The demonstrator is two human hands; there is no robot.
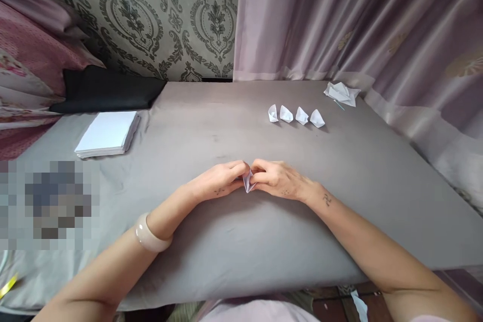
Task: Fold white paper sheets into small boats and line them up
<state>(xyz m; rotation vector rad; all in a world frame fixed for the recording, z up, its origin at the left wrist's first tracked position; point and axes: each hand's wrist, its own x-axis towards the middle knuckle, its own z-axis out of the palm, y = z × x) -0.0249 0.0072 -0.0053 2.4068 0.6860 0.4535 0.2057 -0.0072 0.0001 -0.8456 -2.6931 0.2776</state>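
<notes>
Between my two hands is a small folded piece of white paper, its point facing down toward me. My left hand pinches its left side, and my right hand grips the right side. Fingers cover most of the paper. Both hands are just above the grey cloth, near the middle of the table. Beyond them, to the right, several folded paper boats stand in a row.
A stack of white paper lies at the left, in front of a black cloth. Folded white papers lie at the back right corner. Grey cloth covers the table, with purple curtains hanging behind. Something at the left is blurred out.
</notes>
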